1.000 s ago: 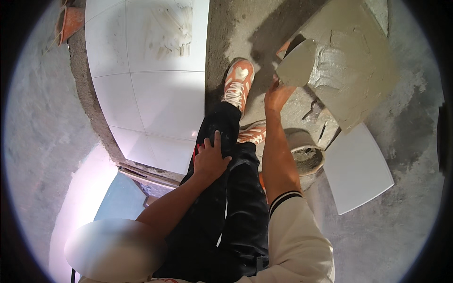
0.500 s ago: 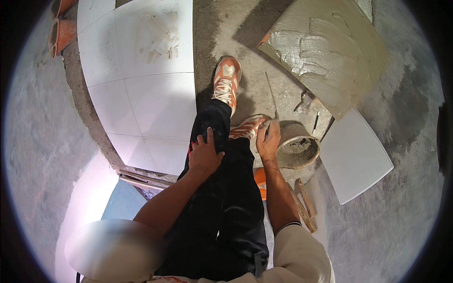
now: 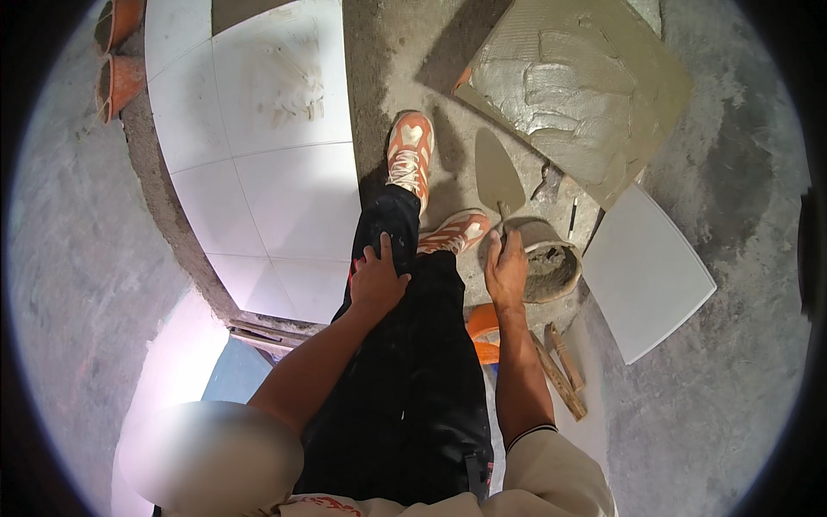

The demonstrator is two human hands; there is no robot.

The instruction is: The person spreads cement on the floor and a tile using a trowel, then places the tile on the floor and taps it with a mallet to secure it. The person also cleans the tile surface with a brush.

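Note:
My right hand (image 3: 506, 271) is closed round the handle of a pointed trowel (image 3: 500, 172), whose grey blade shows flat side up beyond my fingers. Just right of that hand stands a bucket (image 3: 564, 291) holding grey mortar. Past the trowel lies a large square tile spread with wet mortar (image 3: 603, 95), ridged in places and smooth in others. On my left knee rests my left hand (image 3: 377, 280), open, fingers apart, holding nothing. White floor tiles (image 3: 293, 194) cover the area left of my legs, one smeared with brown dirt.
A loose white tile (image 3: 650, 276) lies right of the bucket. Wood strips (image 3: 560, 379) and an orange object (image 3: 484, 332) are near my right forearm. Two orange buckets (image 3: 125, 82) stand far left. A blurred pale round shape (image 3: 211, 457) covers the lower left.
My right hand has moved slightly right and nearer to me. The trowel has turned from edge-on to showing its blade's broad face. My left hand stays on the knee.

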